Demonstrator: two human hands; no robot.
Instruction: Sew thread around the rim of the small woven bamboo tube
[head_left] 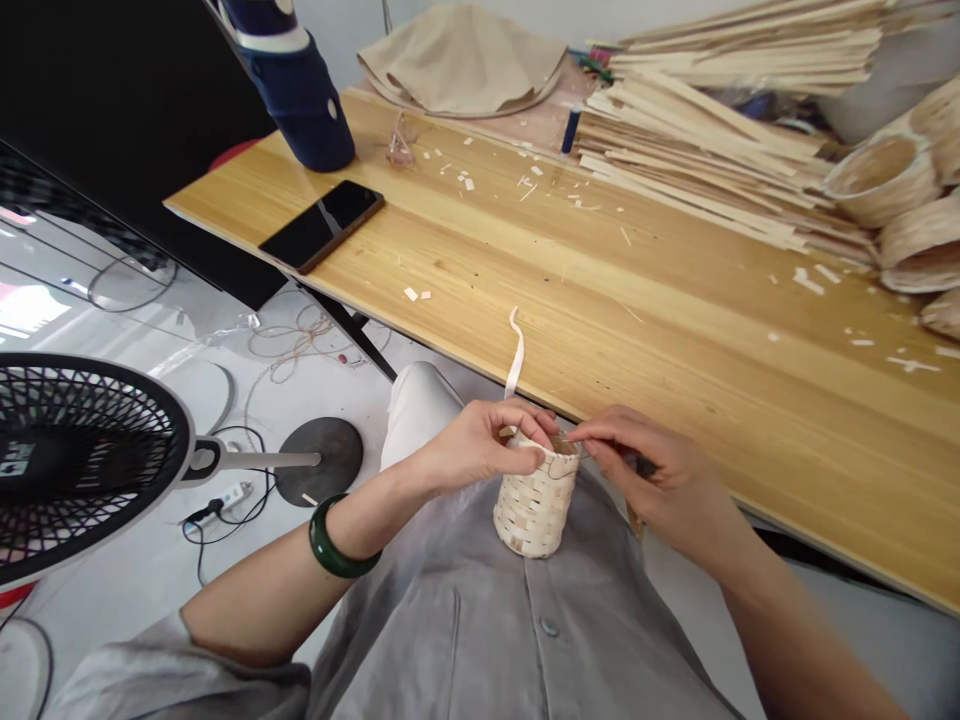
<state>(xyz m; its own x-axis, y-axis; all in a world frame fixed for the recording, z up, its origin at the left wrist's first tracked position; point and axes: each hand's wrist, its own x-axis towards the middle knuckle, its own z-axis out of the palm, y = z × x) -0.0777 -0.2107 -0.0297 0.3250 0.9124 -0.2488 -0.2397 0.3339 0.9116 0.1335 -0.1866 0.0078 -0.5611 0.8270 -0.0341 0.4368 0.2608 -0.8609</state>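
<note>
A small woven basket (534, 510) of pale strips rests upright against my grey shirt, just in front of the table edge. My left hand (499, 440) grips its rim on the left, thumb outside and fingers over the opening. A loose pale strip (519, 350) rises from beside that hand and lies over the table edge. At the right of the rim my right hand (637, 455) is closed in a pinch, thumb against forefinger. A thin dark thread runs along the basket near the rim. What the right fingertips pinch is too small to make out.
On the wooden table (675, 350) lie a phone (324, 226), a blue-covered bottle (311, 110), a blue spool (571, 130), piled wood strips (697, 160) and scraps. Round woven pieces (885, 180) stand at the right. A fan (82, 465) and cables occupy the left floor.
</note>
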